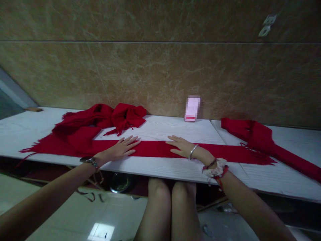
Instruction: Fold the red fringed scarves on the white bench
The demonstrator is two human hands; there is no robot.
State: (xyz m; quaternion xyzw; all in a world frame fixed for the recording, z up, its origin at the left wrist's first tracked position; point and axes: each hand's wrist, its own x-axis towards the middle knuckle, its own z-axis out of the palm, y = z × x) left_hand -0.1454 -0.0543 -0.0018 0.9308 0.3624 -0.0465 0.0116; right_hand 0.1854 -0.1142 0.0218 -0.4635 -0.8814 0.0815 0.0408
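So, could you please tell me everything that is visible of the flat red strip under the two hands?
The flat red strip looks like soft plain cloth, long and narrow, with a fringe at its right end. It lies lengthwise, nearly straight, on the white tabletop. The left hand and right hand rest on it, palms down. Its left part meets bunched red cloth; whether they are one piece, I cannot tell.

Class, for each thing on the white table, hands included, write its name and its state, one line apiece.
Left hand, open, palm down
Right hand, open, palm down
Middle red cloth, flat, laid lengthwise
Left red cloth, rumpled, heaped
Right red cloth, partly bunched
Pink object, upright, blurred
Brown piece, lying flat
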